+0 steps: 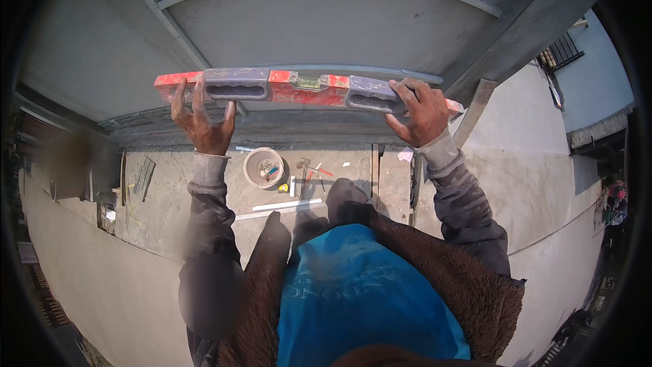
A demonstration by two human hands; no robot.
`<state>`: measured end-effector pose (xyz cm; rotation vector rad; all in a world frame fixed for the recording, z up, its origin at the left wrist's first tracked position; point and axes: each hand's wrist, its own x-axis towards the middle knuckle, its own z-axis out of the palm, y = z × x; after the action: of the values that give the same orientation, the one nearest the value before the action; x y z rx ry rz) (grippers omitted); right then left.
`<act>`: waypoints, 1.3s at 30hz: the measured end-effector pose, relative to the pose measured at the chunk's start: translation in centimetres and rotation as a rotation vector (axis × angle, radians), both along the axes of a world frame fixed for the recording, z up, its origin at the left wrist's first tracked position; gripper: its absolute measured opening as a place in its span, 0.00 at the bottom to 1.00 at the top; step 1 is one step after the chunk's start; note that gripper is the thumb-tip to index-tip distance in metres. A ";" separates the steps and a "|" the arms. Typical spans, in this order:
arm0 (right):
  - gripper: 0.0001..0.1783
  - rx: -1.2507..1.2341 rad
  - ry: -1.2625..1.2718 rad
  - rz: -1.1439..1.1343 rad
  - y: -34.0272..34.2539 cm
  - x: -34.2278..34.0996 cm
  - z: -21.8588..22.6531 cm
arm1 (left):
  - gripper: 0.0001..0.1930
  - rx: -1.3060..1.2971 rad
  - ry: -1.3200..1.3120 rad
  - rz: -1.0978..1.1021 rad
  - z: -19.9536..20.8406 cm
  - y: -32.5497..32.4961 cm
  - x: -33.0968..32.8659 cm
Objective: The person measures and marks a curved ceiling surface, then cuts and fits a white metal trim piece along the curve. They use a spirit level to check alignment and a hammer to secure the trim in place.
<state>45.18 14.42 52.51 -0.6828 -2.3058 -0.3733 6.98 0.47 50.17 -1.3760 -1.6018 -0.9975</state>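
A long red spirit level (282, 87) with grey-purple hand grips and a bubble vial in the middle is held up crosswise in front of a grey panelled wall (272, 20). My left hand (207, 129) grips it near its left end, fingers over the face and thumb below. Near the right end, my right hand (424, 117) grips it with fingers curled at the upper edge. A pale metal strip (367, 69) runs along the wall just behind and above the level. Whether the level touches that strip I cannot tell.
On the concrete floor (502, 211) below stand a round bucket (247, 171) with small items inside, a yellow tape measure (283, 188), a hammer (303, 163), and a red-handled tool (319, 171). Metal strips (288, 208) lie near my feet. A wooden board (473, 114) leans at the right.
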 end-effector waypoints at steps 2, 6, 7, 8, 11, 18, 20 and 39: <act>0.41 0.068 0.073 -0.115 1.6 1.1 1.9 | 0.45 0.197 -0.223 -0.173 0.4 5.6 1.0; 0.41 0.200 0.133 -0.185 6.3 1.5 5.5 | 0.40 0.107 -1.297 -0.828 0.2 12.5 4.6; 0.41 0.237 0.135 -0.200 7.8 1.7 6.3 | 0.40 -0.007 -1.425 -0.902 0.9 14.1 5.5; 0.40 0.279 0.122 -0.213 9.3 1.7 7.2 | 0.39 -0.124 -1.549 -0.973 1.5 15.8 6.3; 0.39 0.389 0.081 -0.220 14.5 1.1 9.5 | 0.44 -0.146 -1.688 -1.138 1.8 21.9 7.5; 0.31 0.281 0.033 -0.139 24.7 -2.5 13.3 | 0.56 0.052 -1.797 -1.258 4.3 31.8 7.5; 0.34 0.344 -0.015 -0.179 26.1 -1.6 13.9 | 0.59 0.022 -1.794 -1.315 4.9 33.6 8.2; 0.40 0.241 -0.001 -0.179 32.6 -2.4 10.0 | 0.66 -0.160 -1.814 -1.376 5.4 36.5 4.3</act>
<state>42.82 47.02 62.48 -0.7672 -2.1598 -0.7218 11.31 36.96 55.56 -1.5960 -1.3986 -3.7259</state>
